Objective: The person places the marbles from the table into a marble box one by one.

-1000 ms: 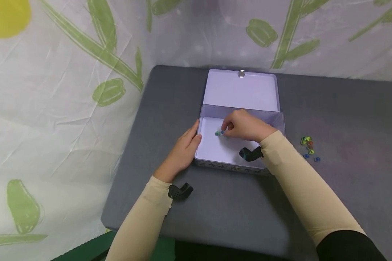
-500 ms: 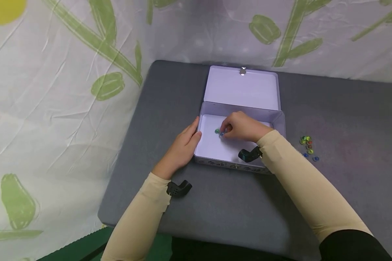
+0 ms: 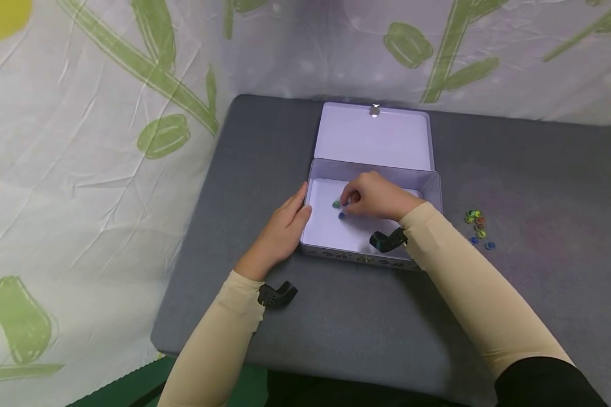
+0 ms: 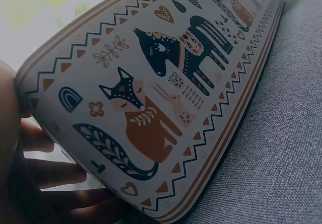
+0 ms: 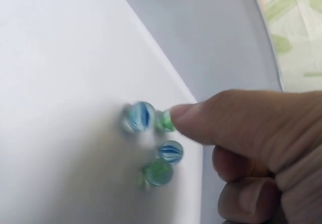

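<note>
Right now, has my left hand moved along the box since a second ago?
No. Judged against the box in the head view, your left hand rests at the same spot on its left side, with no visible shift either way.

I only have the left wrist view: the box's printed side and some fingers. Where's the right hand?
Observer: The right hand has its fingers down inside the box.

Operator: What's in there with it?

Observer: Four marbles show, two blue-streaked and two green.

Operator: Any outside the box?

Observer: Yes, what look like more marbles lie loose on the table, to the right of the box.
</note>
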### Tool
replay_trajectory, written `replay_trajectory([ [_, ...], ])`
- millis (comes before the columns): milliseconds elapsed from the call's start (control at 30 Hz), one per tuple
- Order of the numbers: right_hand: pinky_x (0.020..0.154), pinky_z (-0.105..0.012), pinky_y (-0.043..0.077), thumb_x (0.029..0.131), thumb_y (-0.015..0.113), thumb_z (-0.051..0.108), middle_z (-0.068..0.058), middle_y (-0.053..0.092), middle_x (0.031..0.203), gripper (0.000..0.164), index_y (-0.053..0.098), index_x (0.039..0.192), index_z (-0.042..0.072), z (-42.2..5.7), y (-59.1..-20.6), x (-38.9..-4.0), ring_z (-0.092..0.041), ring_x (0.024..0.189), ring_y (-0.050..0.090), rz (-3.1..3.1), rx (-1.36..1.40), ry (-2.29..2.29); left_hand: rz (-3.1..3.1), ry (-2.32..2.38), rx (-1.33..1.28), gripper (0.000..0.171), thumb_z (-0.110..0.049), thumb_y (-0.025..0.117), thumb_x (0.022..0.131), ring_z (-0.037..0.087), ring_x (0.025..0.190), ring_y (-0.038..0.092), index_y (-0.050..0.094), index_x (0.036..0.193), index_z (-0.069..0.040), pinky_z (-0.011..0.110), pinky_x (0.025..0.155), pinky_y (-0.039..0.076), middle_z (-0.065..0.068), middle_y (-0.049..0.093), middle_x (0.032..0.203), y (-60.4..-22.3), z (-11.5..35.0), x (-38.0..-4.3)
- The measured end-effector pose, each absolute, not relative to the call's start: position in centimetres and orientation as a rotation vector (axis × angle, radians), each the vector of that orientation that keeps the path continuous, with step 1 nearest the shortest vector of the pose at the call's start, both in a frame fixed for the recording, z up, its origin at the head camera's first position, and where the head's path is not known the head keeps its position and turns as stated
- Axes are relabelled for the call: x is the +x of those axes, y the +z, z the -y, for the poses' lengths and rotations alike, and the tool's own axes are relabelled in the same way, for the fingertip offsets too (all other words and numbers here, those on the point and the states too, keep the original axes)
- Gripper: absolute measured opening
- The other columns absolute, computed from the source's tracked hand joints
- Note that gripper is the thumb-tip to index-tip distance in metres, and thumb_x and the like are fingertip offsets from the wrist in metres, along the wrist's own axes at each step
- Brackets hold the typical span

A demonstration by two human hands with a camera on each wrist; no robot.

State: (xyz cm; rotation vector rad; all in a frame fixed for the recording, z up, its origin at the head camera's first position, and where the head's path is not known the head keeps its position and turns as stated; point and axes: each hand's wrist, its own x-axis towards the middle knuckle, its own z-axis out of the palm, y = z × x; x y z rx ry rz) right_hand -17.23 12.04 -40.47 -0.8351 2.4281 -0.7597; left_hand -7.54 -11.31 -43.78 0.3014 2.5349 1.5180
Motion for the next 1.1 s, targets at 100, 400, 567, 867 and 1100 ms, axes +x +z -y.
replay_trajectory([
  [100,0.063,-0.03,0.044,0.088,0.082,0.008,-0.002,0.063,0.073,0.01,0.081,0.097,0.002,-12.1,-40.2,-17.3,-0.016,0.069,0.053,-2.441,-0.814,-0.792,-2.532,1.52,0.294,0.061,-0.029,0.038,0.113,0.022,0.159,0.024,0.022,0.168,-0.007,0.044,0.129,0.022,0.011,0.027,0.172,-43.9,11.4,-7.5],
  [400,0.063,-0.033,0.041,0.092,0.081,0.011,-0.003,0.054,0.067,0.016,0.081,0.103,0.0,-12.5,-38.0,-16.9,-0.018,0.065,0.047,-2.552,-0.799,-0.827,-2.537,1.505,0.27,0.061,-0.03,0.039,0.112,0.024,0.159,0.024,0.024,0.167,-0.007,0.044,0.129,0.021,0.011,0.028,0.172,-44.5,11.4,-7.7],
  [567,0.065,-0.033,0.04,0.092,0.08,0.011,-0.002,0.052,0.066,0.012,0.081,0.101,0.003,-13.6,-36.2,-16.4,-0.017,0.065,0.046,-2.636,-0.797,-0.832,-2.526,1.52,0.272,0.06,-0.03,0.039,0.113,0.024,0.159,0.024,0.024,0.167,-0.007,0.044,0.129,0.021,0.011,0.028,0.172,-44.7,11.6,-7.7],
  [867,0.063,-0.031,0.04,0.095,0.078,0.016,-0.004,0.059,0.074,0.022,0.081,0.113,0.005,-17.8,-33.2,-14.7,-0.019,0.068,0.048,-2.721,-0.605,-0.812,-2.525,1.546,0.291,0.061,-0.028,0.039,0.113,0.023,0.159,0.023,0.023,0.167,-0.007,0.045,0.129,0.021,0.011,0.027,0.172,-44.5,11.9,-8.1],
  [1100,0.062,-0.029,0.038,0.097,0.075,0.015,-0.004,0.059,0.075,0.022,0.08,0.114,0.003,-21.5,-33.4,-13.1,-0.019,0.068,0.047,-2.792,-0.501,-0.779,-2.523,1.533,0.296,0.061,-0.029,0.038,0.113,0.022,0.16,0.022,0.022,0.168,-0.008,0.045,0.13,0.02,0.009,0.025,0.173,-44.7,12.2,-8.2],
])
